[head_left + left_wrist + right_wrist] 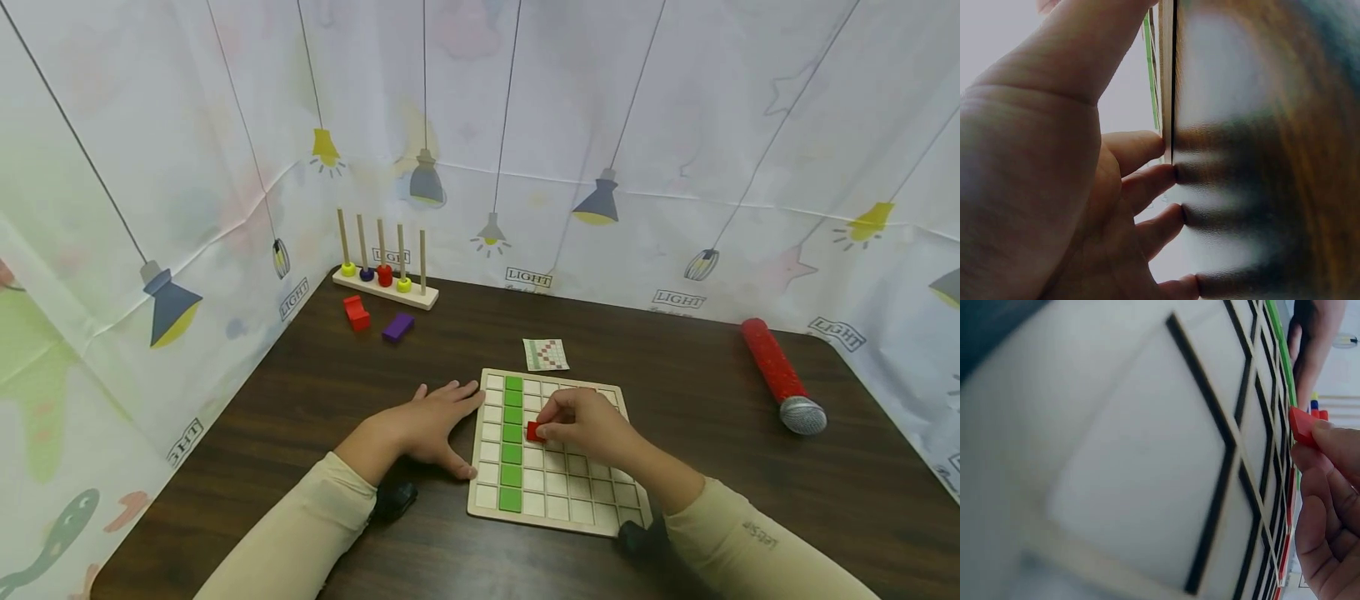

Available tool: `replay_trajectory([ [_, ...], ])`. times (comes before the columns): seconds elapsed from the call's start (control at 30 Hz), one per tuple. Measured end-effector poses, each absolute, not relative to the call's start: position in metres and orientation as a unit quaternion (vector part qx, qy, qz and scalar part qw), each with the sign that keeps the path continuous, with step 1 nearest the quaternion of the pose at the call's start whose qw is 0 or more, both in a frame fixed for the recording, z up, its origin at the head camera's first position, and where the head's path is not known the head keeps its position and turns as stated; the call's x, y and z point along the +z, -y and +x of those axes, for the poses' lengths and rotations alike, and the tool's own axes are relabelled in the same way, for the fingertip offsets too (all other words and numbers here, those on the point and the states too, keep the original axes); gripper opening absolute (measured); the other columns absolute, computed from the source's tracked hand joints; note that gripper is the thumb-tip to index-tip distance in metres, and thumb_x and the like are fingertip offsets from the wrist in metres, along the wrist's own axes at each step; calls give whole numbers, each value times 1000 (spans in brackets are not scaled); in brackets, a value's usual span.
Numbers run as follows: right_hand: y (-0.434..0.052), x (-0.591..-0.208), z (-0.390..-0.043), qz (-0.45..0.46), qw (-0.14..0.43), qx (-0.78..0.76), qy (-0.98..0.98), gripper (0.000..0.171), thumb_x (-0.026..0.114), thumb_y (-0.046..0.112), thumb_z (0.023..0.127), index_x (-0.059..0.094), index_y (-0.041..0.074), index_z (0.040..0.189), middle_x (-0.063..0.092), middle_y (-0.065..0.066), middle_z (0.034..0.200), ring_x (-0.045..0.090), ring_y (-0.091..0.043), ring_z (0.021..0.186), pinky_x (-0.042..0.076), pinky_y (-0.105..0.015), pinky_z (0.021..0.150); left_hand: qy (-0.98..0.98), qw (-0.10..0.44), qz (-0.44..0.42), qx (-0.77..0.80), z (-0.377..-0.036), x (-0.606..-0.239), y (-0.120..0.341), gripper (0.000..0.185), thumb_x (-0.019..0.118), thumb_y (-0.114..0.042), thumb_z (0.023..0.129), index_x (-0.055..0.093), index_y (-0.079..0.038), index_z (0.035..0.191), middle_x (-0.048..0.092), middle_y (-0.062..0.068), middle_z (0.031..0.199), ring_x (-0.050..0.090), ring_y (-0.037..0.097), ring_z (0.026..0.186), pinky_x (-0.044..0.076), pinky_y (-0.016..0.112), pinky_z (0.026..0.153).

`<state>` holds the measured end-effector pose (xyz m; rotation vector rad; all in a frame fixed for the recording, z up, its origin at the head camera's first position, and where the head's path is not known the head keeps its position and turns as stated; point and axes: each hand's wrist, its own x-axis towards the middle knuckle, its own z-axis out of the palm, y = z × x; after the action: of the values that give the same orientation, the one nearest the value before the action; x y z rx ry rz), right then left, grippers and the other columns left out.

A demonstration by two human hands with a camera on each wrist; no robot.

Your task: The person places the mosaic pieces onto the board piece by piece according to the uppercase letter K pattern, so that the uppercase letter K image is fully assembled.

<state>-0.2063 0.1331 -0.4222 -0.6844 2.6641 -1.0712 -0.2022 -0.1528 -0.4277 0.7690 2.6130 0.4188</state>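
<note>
White backdrop (675,125) lettered "LIGHT"

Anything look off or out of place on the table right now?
Nothing damaged or spilled. The grid board sits slightly askew to the table edge, steadied by the left hand. A microphone lies on its side at right. Two red blocks and a purple block lie loose by the peg rack.

play corner | lamp-print backdrop (525,125) | toy peg rack (384,279) | dark table (712,375)
</note>
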Motion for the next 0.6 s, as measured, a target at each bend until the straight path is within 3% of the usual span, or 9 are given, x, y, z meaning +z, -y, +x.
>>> replay_trajectory([
  [0.4, -127, -421, -204, -239, 101, -333, -907, 5, 80, 14, 90, 75, 14, 88, 69, 7, 83, 60, -13, 74, 51, -35, 71, -931, 191, 273, 148, -201, -426, 152, 113, 82, -59, 80, 19, -21, 165, 11, 0, 170, 7, 25, 155, 5, 60, 119],
  [0.6, -123, -422, -201, -238, 86, -264, -931, 8, 80, 20, 91, 80, 15, 97, 69, 11, 87, 60, -8, 79, 52, -35, 74, -931, 191, 274, 146, -202, -426, 153, 113, 81, -60, 80, 19, -20, 165, 11, 0, 170, 7, 25, 155, 5, 60, 119],
])
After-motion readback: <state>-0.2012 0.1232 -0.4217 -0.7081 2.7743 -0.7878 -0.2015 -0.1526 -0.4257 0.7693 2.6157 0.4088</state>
